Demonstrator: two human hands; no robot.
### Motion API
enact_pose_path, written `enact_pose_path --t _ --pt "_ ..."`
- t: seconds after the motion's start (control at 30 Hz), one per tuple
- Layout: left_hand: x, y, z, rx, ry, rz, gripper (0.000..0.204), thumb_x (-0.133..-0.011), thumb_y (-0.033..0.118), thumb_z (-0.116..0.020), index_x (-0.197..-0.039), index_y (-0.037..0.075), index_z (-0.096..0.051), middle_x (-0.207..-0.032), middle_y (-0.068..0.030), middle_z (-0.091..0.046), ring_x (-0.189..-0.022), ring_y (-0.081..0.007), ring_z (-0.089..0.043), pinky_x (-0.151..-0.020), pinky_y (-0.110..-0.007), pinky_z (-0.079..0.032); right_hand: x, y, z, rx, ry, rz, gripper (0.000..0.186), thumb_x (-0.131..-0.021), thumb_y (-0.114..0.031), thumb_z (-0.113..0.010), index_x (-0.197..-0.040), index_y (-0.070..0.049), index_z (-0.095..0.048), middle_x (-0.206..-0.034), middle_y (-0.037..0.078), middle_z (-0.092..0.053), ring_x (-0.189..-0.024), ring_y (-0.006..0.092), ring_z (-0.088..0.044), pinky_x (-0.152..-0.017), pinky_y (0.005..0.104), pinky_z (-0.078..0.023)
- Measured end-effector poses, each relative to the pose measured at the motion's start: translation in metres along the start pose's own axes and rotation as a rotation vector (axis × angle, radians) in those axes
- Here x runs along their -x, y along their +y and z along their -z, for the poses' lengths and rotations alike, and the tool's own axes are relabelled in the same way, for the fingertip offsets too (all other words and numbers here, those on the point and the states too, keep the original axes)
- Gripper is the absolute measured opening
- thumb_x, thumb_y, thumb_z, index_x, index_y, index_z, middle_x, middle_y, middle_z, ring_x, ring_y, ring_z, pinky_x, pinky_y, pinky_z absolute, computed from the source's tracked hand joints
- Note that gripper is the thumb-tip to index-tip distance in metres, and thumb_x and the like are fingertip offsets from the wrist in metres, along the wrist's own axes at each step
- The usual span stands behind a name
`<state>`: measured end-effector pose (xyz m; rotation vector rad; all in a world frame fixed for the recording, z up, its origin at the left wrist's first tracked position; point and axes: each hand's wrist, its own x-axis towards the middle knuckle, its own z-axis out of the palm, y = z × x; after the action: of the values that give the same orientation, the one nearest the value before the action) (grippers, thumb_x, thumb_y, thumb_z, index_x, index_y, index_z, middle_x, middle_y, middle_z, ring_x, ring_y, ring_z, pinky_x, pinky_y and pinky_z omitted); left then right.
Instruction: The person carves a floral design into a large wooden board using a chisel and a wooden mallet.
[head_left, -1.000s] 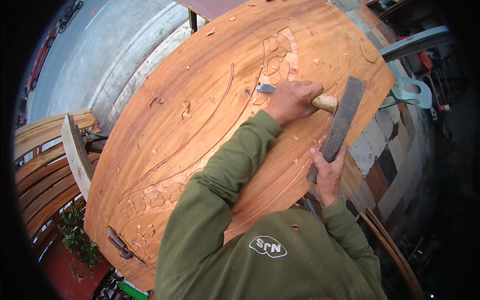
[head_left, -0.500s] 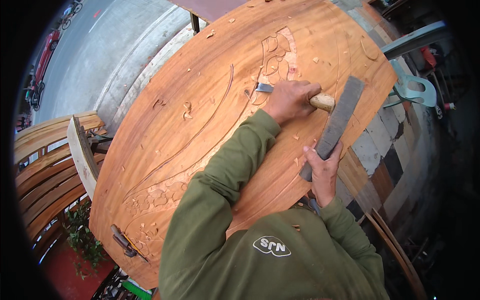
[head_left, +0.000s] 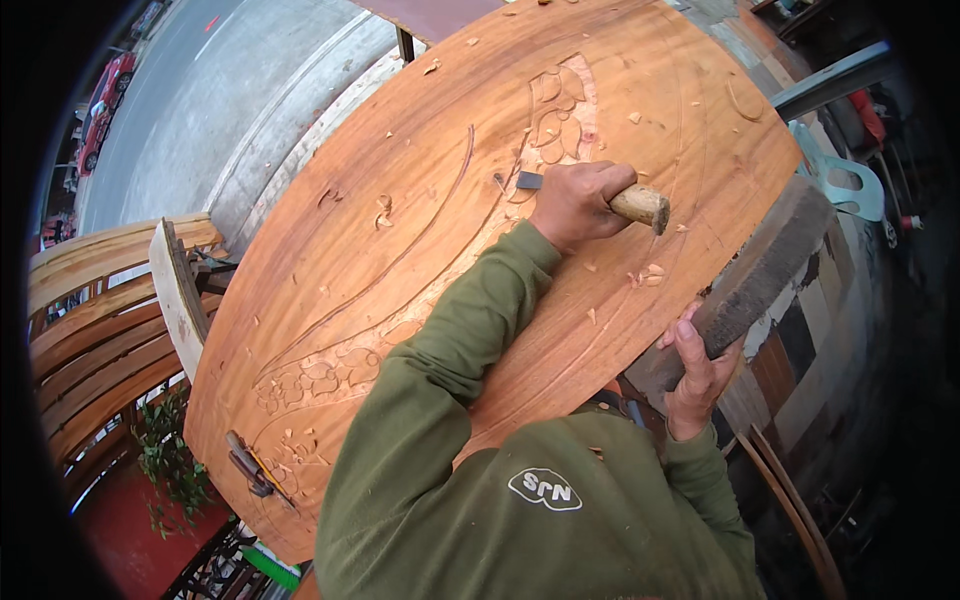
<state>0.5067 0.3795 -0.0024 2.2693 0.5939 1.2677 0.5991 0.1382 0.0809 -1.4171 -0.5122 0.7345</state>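
My left hand point(head_left: 582, 205) is closed round a chisel point(head_left: 640, 206). Its flat metal blade sticks out to the left over the carved band, and the pale wooden handle end points right. In my right hand point(head_left: 700, 375) is a long dark grey block point(head_left: 770, 260), tilted up to the right past the board's edge and apart from the chisel handle. Beneath both hands lies a large curved wooden board point(head_left: 330, 220), with scale-like carving point(head_left: 558, 115) near its far part, more carved scales point(head_left: 310, 385) at lower left and long curved grooves between.
Loose wood shavings point(head_left: 384, 212) are scattered on the board. A dark tool and a pencil-like stick point(head_left: 258, 472) lie at its lower left. A slatted wooden bench point(head_left: 100, 320) and a plant point(head_left: 165, 455) stand left. At right are a light green plastic chair point(head_left: 845, 180) and patchwork floor tiles point(head_left: 800, 370).
The dark block in my right hand has swung right and down, away from the chisel's handle end. My left hand and the chisel have stayed nearly in place.
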Motion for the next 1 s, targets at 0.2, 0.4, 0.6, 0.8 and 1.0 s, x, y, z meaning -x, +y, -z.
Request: enact_pose_path --t 0.2,0.4,0.6,0.8,1.0 --pt "-0.001 0.0 0.004 0.072 0.009 -0.012 0.026 -0.077 0.026 -0.087 -0.083 0.014 -0.065 -0.069 -0.0078 -0.061 -0.06 -0.0288 -0.065 -0.053 -0.04 -0.049 -0.001 0.021 -0.028 0.035 0.006 0.01 0.06 -0.09 -0.007 -0.078 -0.14 0.001 -0.046 -0.111 0.008 -0.059 -0.09 0.0168 -0.061 -0.079 0.0344 -0.055" --pt "0.008 -0.009 0.002 0.028 -0.073 -0.004 0.026 -0.078 0.027 -0.086 -0.081 0.014 -0.064 -0.068 -0.007 -0.06 -0.06 -0.029 -0.065 -0.052 -0.041 -0.048 -0.002 0.038 -0.021 0.218 -0.112 -0.08 0.065 -0.093 -0.007 -0.079 -0.145 0.0 -0.039 -0.112 0.008 -0.059 -0.1 0.0158 -0.06 -0.084 0.033 -0.055" --pt "0.007 0.0 0.009 -0.017 0.068 -0.054 0.022 -0.085 0.024 -0.083 -0.08 0.013 -0.064 -0.068 -0.0047 -0.058 -0.058 -0.0263 -0.063 -0.05 -0.04 -0.047 -0.001 0.04 -0.035 0.348 -0.162 -0.08 0.062 -0.092 -0.012 -0.082 -0.138 -0.003 -0.042 -0.115 0.007 -0.054 -0.104 0.0148 -0.055 -0.094 0.0316 -0.049" --pt "0.015 0.007 -0.004 -0.082 -0.076 -0.154 0.019 -0.08 0.021 -0.082 -0.083 0.015 -0.064 -0.067 -0.0041 -0.054 -0.058 -0.0253 -0.062 -0.05 -0.041 -0.048 0.004 0.026 -0.018 0.122 -0.042 -0.046 0.056 -0.091 -0.007 -0.079 -0.135 -0.004 -0.046 -0.113 0.006 -0.056 -0.1 0.014 -0.057 -0.091 0.0304 -0.051" --pt "0.012 0.002 0.003 -0.027 -0.063 -0.005 0.024 -0.077 0.023 -0.083 -0.085 0.015 -0.062 -0.073 -0.0064 -0.061 -0.063 -0.0282 -0.067 -0.053 -0.041 -0.05 -0.007 0.008 -0.007 0.045 -0.032 0.008 0.056 -0.09 -0.003 -0.077 -0.137 -0.004 -0.046 -0.109 0.007 -0.057 -0.097 0.0139 -0.059 -0.083 0.0311 -0.054"
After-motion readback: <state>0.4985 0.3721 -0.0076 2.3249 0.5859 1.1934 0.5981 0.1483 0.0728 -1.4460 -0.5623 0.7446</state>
